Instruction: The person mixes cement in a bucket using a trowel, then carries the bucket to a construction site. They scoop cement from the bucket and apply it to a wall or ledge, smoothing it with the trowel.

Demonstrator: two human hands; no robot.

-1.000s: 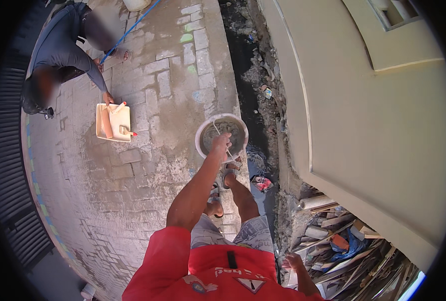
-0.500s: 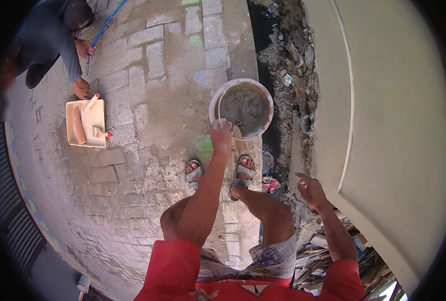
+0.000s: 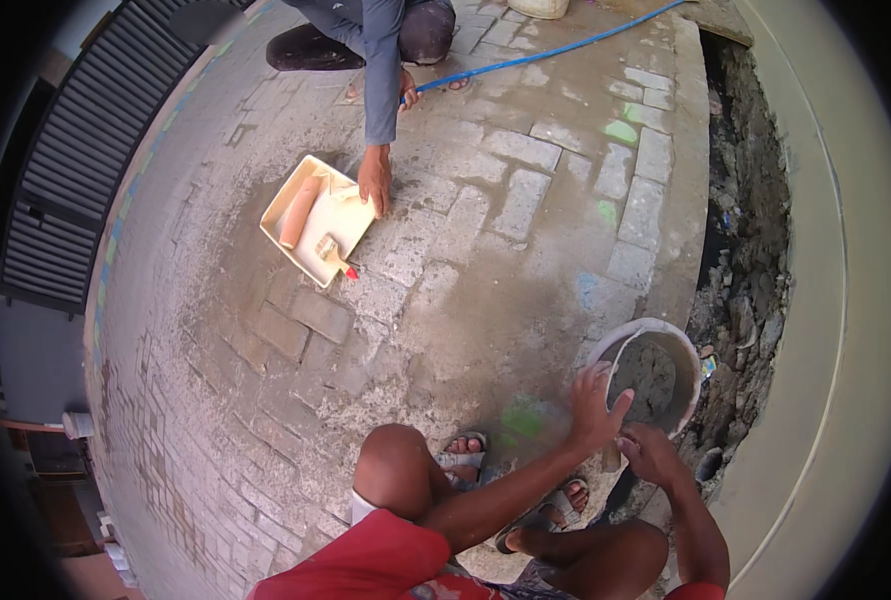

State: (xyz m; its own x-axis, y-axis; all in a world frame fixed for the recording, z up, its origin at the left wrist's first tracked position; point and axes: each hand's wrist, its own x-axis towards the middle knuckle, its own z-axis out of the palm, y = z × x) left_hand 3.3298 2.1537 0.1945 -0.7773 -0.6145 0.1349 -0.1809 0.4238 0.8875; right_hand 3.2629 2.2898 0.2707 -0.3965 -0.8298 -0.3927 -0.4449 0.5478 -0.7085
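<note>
A whitish round bucket (image 3: 692, 355) holding grey wet mortar (image 3: 647, 378) stands by the edge of the paving, in front of me on the right. My left hand (image 3: 597, 408) is at its left near rim, fingers spread and thumb apart, beside the thin bail. Close to the near rim, my right hand (image 3: 651, 455) is closed; what its fingers grip is hidden. A light brown piece (image 3: 611, 458), perhaps a wooden handle, shows between my hands.
A cream paint tray (image 3: 317, 272) holds a roller (image 3: 300, 212) and a brush (image 3: 333, 254); a co-worker's hand (image 3: 374, 180) touches its side. A blue hose (image 3: 565, 52) crosses the pavers. Right of the bucket, a rubble-lined trench (image 3: 750, 270) runs along a pale wall (image 3: 815, 300).
My view has swung left and I am crouching lower. My left hand has released the bucket's bail and spread its fingers. My right hand has come over to the bucket and closed.
</note>
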